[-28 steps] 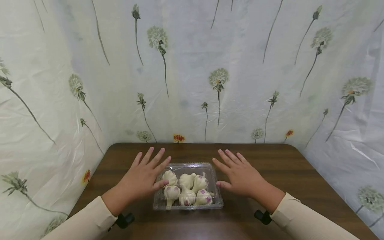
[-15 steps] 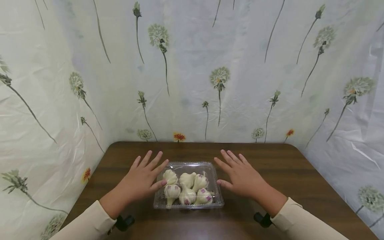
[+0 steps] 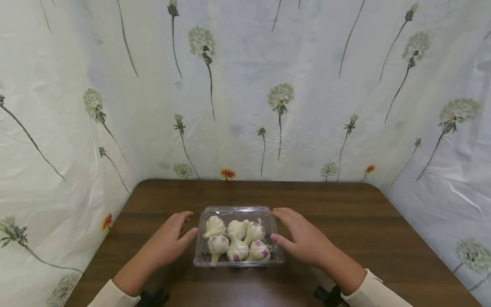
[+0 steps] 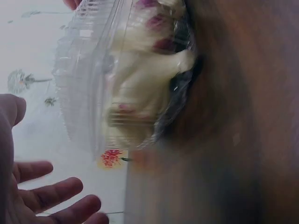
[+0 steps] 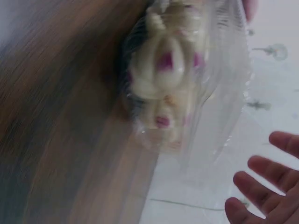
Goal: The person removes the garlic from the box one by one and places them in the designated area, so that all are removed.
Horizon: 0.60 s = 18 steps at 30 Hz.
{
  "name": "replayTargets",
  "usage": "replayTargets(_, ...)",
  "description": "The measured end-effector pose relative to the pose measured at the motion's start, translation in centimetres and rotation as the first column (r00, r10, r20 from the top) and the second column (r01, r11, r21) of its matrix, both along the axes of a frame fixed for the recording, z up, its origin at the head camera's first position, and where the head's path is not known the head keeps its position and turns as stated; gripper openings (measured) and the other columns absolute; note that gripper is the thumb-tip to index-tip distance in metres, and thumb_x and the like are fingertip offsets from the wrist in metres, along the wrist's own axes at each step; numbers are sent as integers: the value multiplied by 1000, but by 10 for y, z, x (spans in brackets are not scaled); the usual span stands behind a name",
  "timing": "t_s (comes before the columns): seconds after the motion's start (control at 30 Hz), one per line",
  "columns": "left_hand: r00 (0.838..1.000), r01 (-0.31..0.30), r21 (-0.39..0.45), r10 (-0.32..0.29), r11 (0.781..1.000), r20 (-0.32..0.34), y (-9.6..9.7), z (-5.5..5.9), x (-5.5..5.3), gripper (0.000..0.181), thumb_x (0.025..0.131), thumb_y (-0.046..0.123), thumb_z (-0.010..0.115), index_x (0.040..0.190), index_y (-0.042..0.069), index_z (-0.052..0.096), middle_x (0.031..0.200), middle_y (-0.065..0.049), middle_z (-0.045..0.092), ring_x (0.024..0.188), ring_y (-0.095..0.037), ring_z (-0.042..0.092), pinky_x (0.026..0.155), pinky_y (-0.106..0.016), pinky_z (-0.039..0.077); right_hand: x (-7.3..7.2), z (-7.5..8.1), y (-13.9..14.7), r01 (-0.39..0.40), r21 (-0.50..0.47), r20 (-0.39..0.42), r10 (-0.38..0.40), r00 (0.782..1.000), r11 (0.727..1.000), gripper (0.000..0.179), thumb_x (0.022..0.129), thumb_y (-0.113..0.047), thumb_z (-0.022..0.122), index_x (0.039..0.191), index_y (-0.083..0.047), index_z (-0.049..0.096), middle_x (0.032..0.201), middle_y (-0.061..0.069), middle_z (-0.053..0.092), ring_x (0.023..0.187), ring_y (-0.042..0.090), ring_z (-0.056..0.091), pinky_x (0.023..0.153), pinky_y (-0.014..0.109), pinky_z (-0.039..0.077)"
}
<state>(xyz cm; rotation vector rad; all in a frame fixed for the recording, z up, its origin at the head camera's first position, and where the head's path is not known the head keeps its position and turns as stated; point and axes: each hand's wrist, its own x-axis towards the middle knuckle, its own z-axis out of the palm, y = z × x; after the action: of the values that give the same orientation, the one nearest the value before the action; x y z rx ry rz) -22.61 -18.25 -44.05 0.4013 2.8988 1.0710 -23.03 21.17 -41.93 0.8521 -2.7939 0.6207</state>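
Observation:
A clear plastic clamshell box (image 3: 239, 212) with a closed lid sits on the brown table. Inside it lie several white garlic bulbs (image 3: 238, 251) with purple patches. My left hand (image 3: 168, 238) is just left of the box, its thumb tip near the box's side; the left wrist view shows its fingers (image 4: 56, 192) spread and apart from the plastic. On the other side, my right hand (image 3: 303, 236) is beside the box's right edge. Its fingers (image 5: 268, 172) look relaxed and hold nothing in the right wrist view. Whether the right fingertips touch the box I cannot tell.
The wooden table (image 3: 345, 213) has rounded far corners. A pale curtain (image 3: 238, 85) printed with dandelions hangs behind it and along both sides. A dark camera mount (image 3: 330, 295) sits at the right wrist.
Both hands have come down from above, beside the box's left and right sides. The left hand has turned inward, its fingers less spread in the head view. The box stays in place.

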Motion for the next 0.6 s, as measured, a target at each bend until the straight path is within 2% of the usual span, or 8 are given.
replayTargets(0.07, 998, -46, 88, 42, 995, 45, -1, -5, 3, 58, 108, 43, 57, 149, 4, 47, 143, -18, 56, 123, -33, 60, 100, -55, 54, 2, 1, -2, -16, -9, -34, 16, 999, 1000, 64, 102, -57, 61, 149, -15, 55, 153, 4, 53, 142, 30, 50, 111, 59, 48)
replayTargets(0.17, 991, -111, 172, 96, 979, 93, -3, -16, 7, 44, 107, 37, 60, 134, 3, 56, 128, -13, 64, 108, -22, 63, 88, -44, 57, 6, 2, -2, -43, -14, -86, 41, 995, 999, 54, 99, -50, 68, 139, -15, 61, 141, -2, 59, 134, 23, 56, 108, 52, 52)
replayTargets(0.27, 982, -141, 278, 98, 950, 162, -5, -28, 12, 34, 107, 30, 59, 126, 1, 58, 114, -10, 67, 95, -19, 66, 76, -38, 58, 10, 1, -1, -73, -3, -101, 73, 992, 997, 40, 98, -44, 73, 128, -20, 66, 129, -9, 61, 124, 14, 59, 102, 46, 55)
replayTargets(0.33, 974, -143, 372, 64, 917, 218, -6, -35, 15, 32, 108, 25, 57, 126, -2, 56, 110, -12, 67, 89, -20, 67, 73, -36, 58, 12, 1, 2, -97, 10, -102, 98, 990, 995, 31, 97, -41, 75, 122, -23, 67, 121, -13, 61, 117, 11, 60, 98, 43, 56)
replayTargets(0.43, 951, -129, 506, -38, 853, 308, -8, -43, 19, 34, 110, 21, 52, 129, -7, 50, 111, -17, 66, 88, -24, 67, 73, -36, 61, 16, 0, 7, -127, 19, -91, 128, 988, 992, 24, 97, -37, 76, 115, -24, 68, 115, -17, 60, 110, 9, 60, 93, 40, 56)
replayTargets(0.5, 928, -119, 565, -111, 816, 355, -11, -47, 21, 36, 111, 21, 49, 131, -9, 48, 111, -17, 65, 90, -24, 67, 76, -36, 61, 18, -3, 9, -130, 8, -89, 130, 988, 992, 23, 96, -35, 78, 113, -24, 68, 114, -19, 58, 107, 8, 59, 91, 39, 56)
replayTargets(0.6, 884, -113, 625, -209, 772, 418, -16, -51, 24, 34, 111, 22, 46, 128, -7, 50, 110, -14, 63, 91, -23, 66, 79, -35, 60, 22, -9, 11, -123, -36, -78, 120, 990, 992, 22, 95, -34, 79, 111, -25, 67, 113, -21, 56, 105, 5, 59, 89, 37, 56)
